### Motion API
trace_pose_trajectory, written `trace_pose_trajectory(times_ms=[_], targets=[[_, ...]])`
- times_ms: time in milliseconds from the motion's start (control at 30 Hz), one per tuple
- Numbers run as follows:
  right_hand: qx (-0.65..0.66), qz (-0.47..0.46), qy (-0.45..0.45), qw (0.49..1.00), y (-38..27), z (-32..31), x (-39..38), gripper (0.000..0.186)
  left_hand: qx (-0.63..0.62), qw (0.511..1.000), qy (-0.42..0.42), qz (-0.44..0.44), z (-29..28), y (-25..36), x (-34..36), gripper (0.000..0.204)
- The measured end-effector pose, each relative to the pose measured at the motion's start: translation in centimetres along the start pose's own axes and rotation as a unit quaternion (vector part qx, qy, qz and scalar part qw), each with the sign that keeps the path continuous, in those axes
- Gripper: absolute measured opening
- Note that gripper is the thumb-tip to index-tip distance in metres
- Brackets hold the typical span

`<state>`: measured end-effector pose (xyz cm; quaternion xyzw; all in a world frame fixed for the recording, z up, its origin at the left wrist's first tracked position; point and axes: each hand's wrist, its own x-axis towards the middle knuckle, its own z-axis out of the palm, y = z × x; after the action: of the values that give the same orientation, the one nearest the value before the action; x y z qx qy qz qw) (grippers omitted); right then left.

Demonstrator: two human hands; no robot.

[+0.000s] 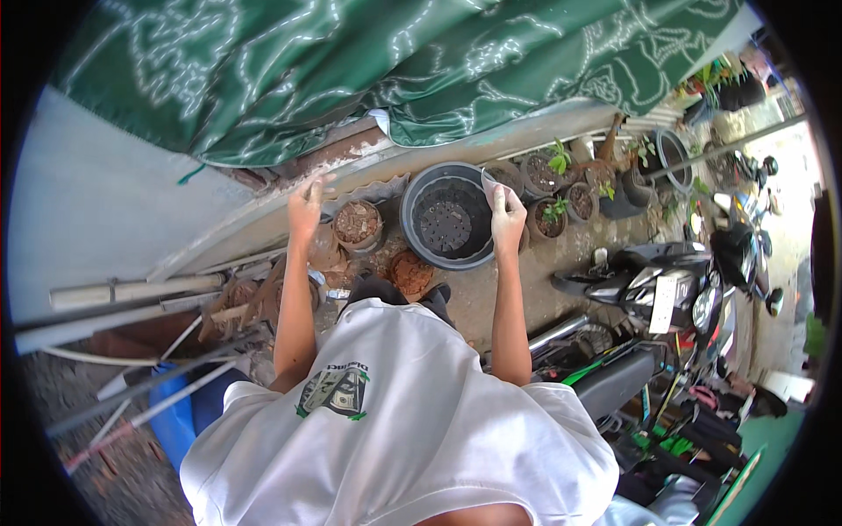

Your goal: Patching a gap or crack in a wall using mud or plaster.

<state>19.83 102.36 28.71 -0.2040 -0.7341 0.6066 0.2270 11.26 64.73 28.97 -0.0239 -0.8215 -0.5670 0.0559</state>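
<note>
A large dark grey plastic pot (443,245) with holes in its bottom stands below me in the middle. My left hand (305,206) is raised left of it, fingers apart and holding nothing, above a smaller soil-filled pot (358,223). My right hand (507,219) is at the pot's right rim, closed on a thin, light grey piece (491,182) whose kind I cannot make out. A shallow pot of reddish soil (410,270) sits near my feet.
A green patterned cover (246,79) hangs over a low ledge ahead. Potted plants (551,219) line the right side, with parked motorbikes (631,272) nearby. Pipes (145,294) and a blue container (175,412) lie to the left.
</note>
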Motion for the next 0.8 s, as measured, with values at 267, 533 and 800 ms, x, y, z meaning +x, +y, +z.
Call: trace_pose_trajectory(times_ms=[267, 533, 800], targets=[[0.110, 0.038, -0.029, 0.993, -1.1, 2.0, -1.3, 0.029, -0.100, 0.994, -0.026, -0.043, 0.0, 0.4, -2.8, 0.031], [0.201, 0.106, -0.067, 0.971, -2.7, 7.0, -6.4, 0.029, -0.106, 0.982, -0.154, -0.041, 1.1, 2.9, -3.8, 0.037], [0.107, 0.073, -0.241, 0.962, -3.8, 14.9, -11.7, 0.041, -0.352, 0.875, -0.206, -0.259, 4.0, 3.3, -5.5, 0.082]])
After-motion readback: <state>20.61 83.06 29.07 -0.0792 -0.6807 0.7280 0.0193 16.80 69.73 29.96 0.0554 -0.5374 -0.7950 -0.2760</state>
